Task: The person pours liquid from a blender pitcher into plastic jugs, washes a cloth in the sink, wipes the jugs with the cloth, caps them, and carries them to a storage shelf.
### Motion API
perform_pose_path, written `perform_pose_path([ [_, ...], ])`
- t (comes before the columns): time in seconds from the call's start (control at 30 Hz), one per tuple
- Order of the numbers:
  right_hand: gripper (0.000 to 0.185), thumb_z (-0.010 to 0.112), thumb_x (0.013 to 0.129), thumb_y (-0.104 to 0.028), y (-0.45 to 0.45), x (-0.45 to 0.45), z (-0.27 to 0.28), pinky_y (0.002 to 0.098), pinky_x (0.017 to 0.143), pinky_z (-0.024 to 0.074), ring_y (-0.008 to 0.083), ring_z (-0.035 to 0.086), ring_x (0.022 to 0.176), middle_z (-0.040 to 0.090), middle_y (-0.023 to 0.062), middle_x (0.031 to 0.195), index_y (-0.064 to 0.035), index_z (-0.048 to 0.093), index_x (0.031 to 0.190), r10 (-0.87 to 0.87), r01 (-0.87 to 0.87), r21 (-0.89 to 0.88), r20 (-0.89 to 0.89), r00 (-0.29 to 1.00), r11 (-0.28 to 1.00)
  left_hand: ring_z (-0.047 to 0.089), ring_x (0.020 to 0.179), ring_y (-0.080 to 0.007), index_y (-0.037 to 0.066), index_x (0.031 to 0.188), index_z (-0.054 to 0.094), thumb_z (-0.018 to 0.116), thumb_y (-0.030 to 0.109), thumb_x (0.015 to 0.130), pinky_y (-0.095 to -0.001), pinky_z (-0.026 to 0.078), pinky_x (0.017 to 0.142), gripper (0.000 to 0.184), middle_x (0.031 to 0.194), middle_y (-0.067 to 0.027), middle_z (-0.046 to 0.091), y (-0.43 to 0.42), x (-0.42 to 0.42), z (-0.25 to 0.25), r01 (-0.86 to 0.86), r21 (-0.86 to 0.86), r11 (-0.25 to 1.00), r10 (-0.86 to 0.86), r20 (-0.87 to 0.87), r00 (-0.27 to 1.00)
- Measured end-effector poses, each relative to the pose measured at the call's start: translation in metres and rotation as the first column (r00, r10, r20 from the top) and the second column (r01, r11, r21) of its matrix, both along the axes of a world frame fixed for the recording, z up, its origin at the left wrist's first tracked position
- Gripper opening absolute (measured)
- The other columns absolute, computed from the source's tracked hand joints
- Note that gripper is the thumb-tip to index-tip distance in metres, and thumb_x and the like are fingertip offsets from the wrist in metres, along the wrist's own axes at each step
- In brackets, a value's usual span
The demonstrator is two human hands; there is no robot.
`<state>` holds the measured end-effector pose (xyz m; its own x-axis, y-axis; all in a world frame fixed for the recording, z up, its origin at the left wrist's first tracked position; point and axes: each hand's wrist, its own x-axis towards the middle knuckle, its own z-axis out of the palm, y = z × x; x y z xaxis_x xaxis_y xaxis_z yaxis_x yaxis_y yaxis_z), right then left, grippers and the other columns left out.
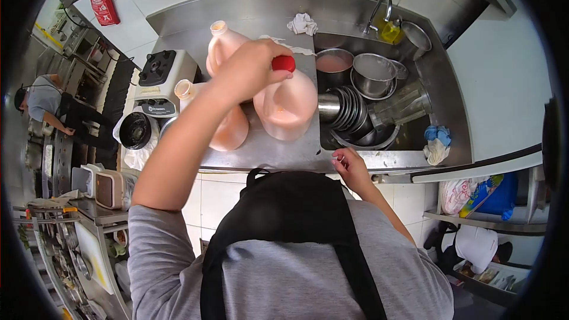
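My left hand (252, 71) reaches across the steel counter, fingers and thumb closed around a red cap (284, 64). The cap is at the top of a large translucent jug (285, 109) of pinkish-orange liquid. Two similar jugs without caps stand beside it: one at the back (219, 34), one nearer (231, 130), partly hidden by my forearm. My right hand (351, 169) is at the front edge of the sink, its fingers loosely bent and apart, with nothing clearly in them.
The sink (409, 142) on the right holds several metal pots (373, 74), stacked bowls and a clear blender jar (406, 104). A faucet (379, 9) rises behind it. A blender base (163, 77) stands left. Cloths (302, 24) lie about. Two other people (47, 98) are farther off.
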<state>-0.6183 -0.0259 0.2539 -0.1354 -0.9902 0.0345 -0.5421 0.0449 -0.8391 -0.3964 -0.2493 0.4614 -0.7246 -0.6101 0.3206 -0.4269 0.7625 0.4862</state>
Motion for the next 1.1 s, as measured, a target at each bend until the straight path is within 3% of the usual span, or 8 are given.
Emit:
perform_pose_path([
  [0.07,0.02,0.068,0.081,-0.01,0.003,-0.004,-0.005,0.0306,0.058,0.046,0.0197,0.054,0.065,0.054,0.0104,0.083,-0.0023,0.057,0.096,0.027,-0.028,-0.036,-0.031,0.999,0.999,0.063,0.088,-0.0274,0.005,0.105,0.065,0.073,0.011,0.072,-0.0343,0.052,0.078,0.034,0.096,-0.0132,0.064,-0.001,-0.004,0.014,0.026,-0.056,0.998,-0.013,0.219,0.976],
  [0.1,0.02,0.069,0.081,-0.009,0.005,-0.006,-0.006,0.0306,0.058,0.0459,0.0201,0.054,0.064,0.053,0.0106,0.082,-0.0027,0.057,0.096,0.043,-0.045,-0.041,-0.065,0.997,0.998,0.061,0.09,-0.0336,0.002,0.099,0.064,0.072,0.01,0.07,-0.0382,0.049,0.08,0.031,0.098,-0.017,0.063,-0.004,-0.006,0.016,0.091,-0.044,0.995,-0.08,0.21,0.975],
  [0.43,0.019,0.069,0.081,-0.007,0.02,-0.021,-0.027,0.0306,0.058,0.0461,0.0201,0.055,0.065,0.054,0.0099,0.084,-0.0032,0.057,0.096,0.033,-0.033,-0.098,-0.008,0.999,0.995,0.06,0.096,-0.0276,0.002,0.103,0.062,0.068,-0.001,0.07,-0.0358,0.048,0.085,0.034,0.107,-0.013,0.061,-0.017,-0.013,0.031,0.319,0.095,0.943,-0.332,0.331,0.884],
  [0.7,0.019,0.069,0.08,-0.007,0.031,-0.028,-0.035,0.0312,0.059,0.0456,0.0206,0.054,0.064,0.054,0.0101,0.084,-0.0037,0.057,0.096,-0.003,0.002,-0.046,-0.018,1.0,0.999,0.057,0.094,-0.0337,0.002,0.101,0.061,0.067,0.011,0.075,-0.0388,0.048,0.081,0.029,0.1,-0.0153,0.059,0.002,-0.035,0.036,0.066,-0.156,0.986,0.052,0.65,0.759],
  [0.9,0.018,0.068,0.081,-0.008,0.039,-0.032,-0.041,0.0317,0.059,0.0456,0.0212,0.055,0.063,0.054,0.0107,0.086,-0.0035,0.057,0.095,-0.026,0.026,-0.031,-0.018,0.999,0.999,0.058,0.093,-0.0294,0.004,0.104,0.061,0.066,0.002,0.075,-0.0366,0.049,0.08,0.029,0.101,-0.012,0.059,-0.012,-0.026,0.034,0.404,-0.002,0.915,-0.348,0.504,0.79],
  [0.93,0.018,0.068,0.081,-0.008,0.041,-0.033,-0.041,0.0317,0.059,0.0456,0.0212,0.055,0.063,0.054,0.0107,0.086,-0.0035,0.057,0.095,-0.031,0.031,-0.031,-0.015,0.999,0.999,0.058,0.093,-0.0294,0.004,0.104,0.061,0.066,0.002,0.075,-0.0366,0.049,0.08,0.029,0.101,-0.012,0.059,-0.009,-0.027,0.033,0.409,0.0,0.912,-0.353,0.506,0.787],
  [1.0,0.018,0.068,0.081,-0.008,0.043,-0.035,-0.04,0.0317,0.059,0.0463,0.0213,0.056,0.064,0.054,0.0107,0.086,-0.0035,0.057,0.095,-0.037,0.036,-0.014,-0.038,0.999,0.999,0.058,0.095,-0.0259,0.006,0.107,0.062,0.066,-0.004,0.074,-0.0343,0.049,0.084,0.035,0.106,-0.0092,0.059,-0.003,-0.026,0.032,0.3,0.32,0.899,-0.421,0.443,0.792],
  [1.1,0.018,0.068,0.081,-0.008,0.044,-0.036,-0.042,0.0321,0.059,0.0467,0.0216,0.056,0.064,0.054,0.0106,0.086,-0.0031,0.057,0.095,-0.06,0.06,-0.02,-0.026,0.998,0.998,0.057,0.102,-0.0259,0.011,0.119,0.059,0.068,-0.002,0.072,-0.0345,0.048,0.09,0.05,0.119,-0.0112,0.055,-0.003,-0.031,0.024,0.294,0.258,0.92,-0.356,0.241,0.903],
])
